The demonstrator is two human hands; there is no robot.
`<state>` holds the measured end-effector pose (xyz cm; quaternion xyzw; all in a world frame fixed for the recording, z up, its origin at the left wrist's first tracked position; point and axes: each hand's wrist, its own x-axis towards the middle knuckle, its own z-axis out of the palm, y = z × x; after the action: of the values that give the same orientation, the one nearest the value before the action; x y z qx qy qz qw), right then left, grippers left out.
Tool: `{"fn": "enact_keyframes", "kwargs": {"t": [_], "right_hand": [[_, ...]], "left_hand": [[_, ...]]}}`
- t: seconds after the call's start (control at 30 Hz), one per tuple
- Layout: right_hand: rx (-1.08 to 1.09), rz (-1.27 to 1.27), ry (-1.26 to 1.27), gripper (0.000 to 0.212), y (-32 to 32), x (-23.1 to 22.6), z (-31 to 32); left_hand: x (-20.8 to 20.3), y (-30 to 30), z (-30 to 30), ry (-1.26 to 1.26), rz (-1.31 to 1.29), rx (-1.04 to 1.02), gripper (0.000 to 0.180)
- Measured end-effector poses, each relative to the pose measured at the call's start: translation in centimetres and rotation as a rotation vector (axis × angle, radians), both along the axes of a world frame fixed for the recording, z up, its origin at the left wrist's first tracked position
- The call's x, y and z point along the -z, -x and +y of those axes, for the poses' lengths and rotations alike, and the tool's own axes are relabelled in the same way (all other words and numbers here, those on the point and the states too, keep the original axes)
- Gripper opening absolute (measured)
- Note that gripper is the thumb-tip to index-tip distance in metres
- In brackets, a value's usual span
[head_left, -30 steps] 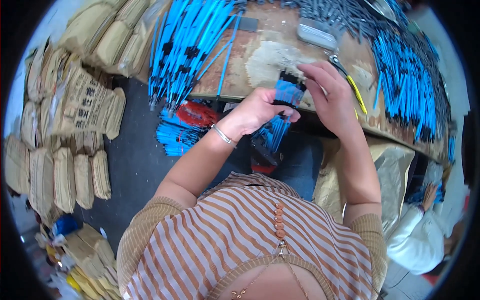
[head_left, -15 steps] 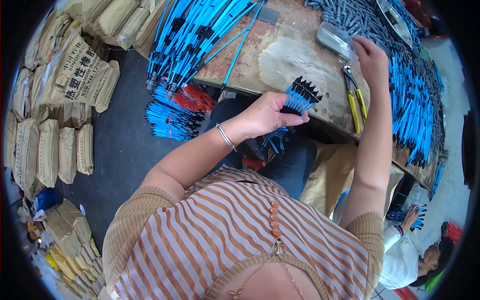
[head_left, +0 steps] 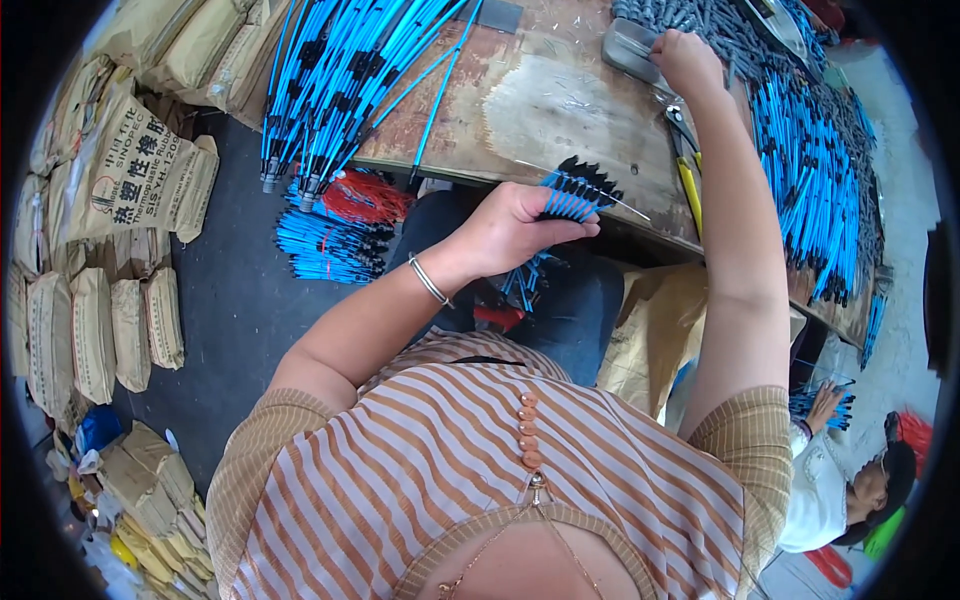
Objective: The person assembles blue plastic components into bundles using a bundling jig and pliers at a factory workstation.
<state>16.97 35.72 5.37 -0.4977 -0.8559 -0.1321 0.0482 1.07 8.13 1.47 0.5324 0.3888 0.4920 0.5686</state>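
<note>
My left hand (head_left: 510, 230) grips a bundle of thin blue rods with black tips (head_left: 575, 190), held fanned out at the near edge of the worn wooden workbench (head_left: 540, 110). My right hand (head_left: 685, 55) is stretched far across the bench and rests with curled fingers at a small grey metal tray (head_left: 630, 45) beside a heap of dark grey parts (head_left: 720, 30). Whether it holds one of those parts is hidden. A silver bracelet is on my left wrist.
Long blue rods lie in piles on the bench at left (head_left: 340, 70) and right (head_left: 810, 170). Yellow-handled pliers (head_left: 688, 175) lie near the bench edge. More blue bundles with red tassels (head_left: 340, 220) lie on the dark floor. Stacked tan sacks (head_left: 120, 180) line the left. Another person (head_left: 840, 480) sits at lower right.
My right hand has left the bundle and reached away across the bench to the grey tray. My left hand kept hold of the blue bundle, staying near the bench edge.
</note>
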Motion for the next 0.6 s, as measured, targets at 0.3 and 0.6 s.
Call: {"fn": "enact_keyframes", "kwargs": {"t": [0.3,0.6], "right_hand": [[-0.104,0.74,0.043,0.02,-2.0,-4.7,-8.6],[-0.279,1.065,0.398,0.009,-3.1,-6.8,-25.4]], "left_hand": [[-1.6,0.0,-0.9,-0.138,0.028,-0.001,0.018],[-1.2,-0.2,-0.8,-0.084,-0.046,0.017,0.016]]}}
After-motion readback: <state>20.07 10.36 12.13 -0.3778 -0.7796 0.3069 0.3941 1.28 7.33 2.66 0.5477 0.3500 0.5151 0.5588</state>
